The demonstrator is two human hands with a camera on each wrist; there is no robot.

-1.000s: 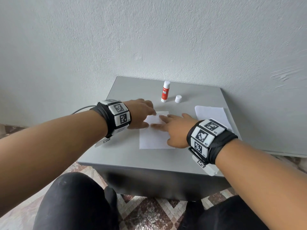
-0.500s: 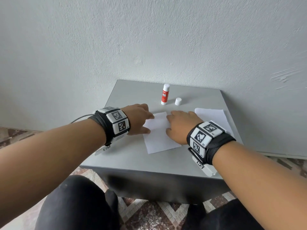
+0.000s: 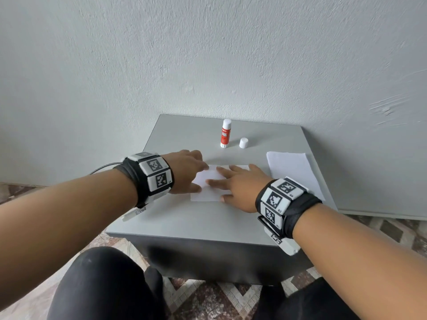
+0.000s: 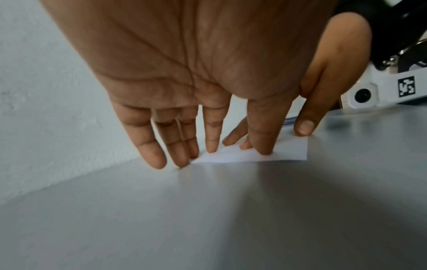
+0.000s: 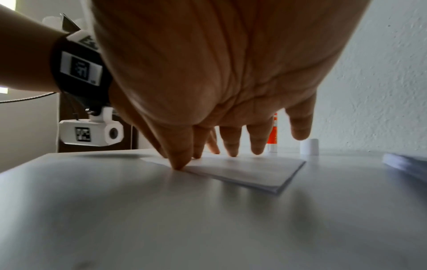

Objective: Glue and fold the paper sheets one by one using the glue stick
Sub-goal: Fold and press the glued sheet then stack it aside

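Right hand slid left, fingers now flat, both grips pressing the folded sheet; left hand fingers straight at its left edge.

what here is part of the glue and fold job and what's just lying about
In the job:
folded sheet, pressed by left hand and right hand
glue stick
cap, off
paper stack

Lying about:
nothing loose; only the table
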